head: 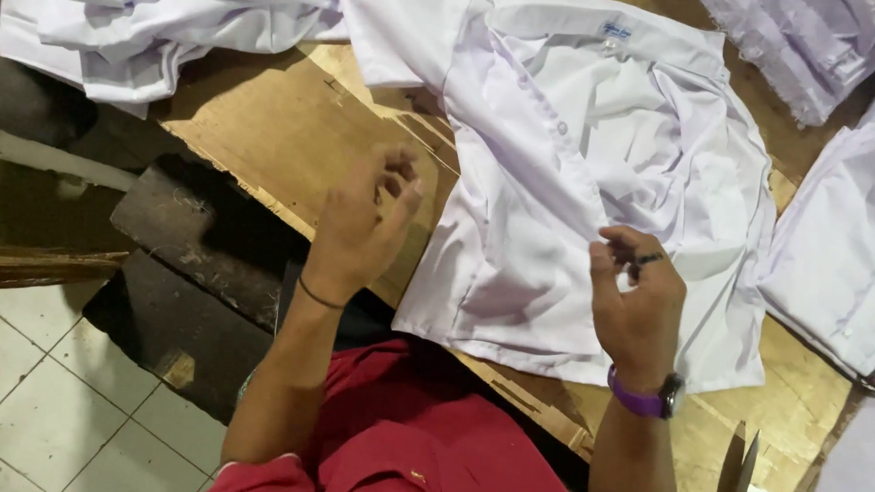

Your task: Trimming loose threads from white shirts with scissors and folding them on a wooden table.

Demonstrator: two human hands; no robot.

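Note:
A white button-up shirt (pixel 582 154) lies spread on a wooden table (pixel 294 129), collar at the far side. My left hand (pixel 359 227) hovers over the table's near edge just left of the shirt, fingers curled with the fingertips pinched together; I cannot see anything in it. My right hand (pixel 634 301), a purple watch on its wrist, is above the shirt's lower front. It pinches a small dark object (pixel 646 259) between thumb and fingers. A thread between the hands is too fine to make out.
More white garments lie at the far left (pixel 150 16), far right (pixel 817 41) and right (pixel 847 248). Red-handled scissors (pixel 729 491) rest near the table's front right edge. A dark wooden block (pixel 199 234) and tiled floor (pixel 31 394) are at the left.

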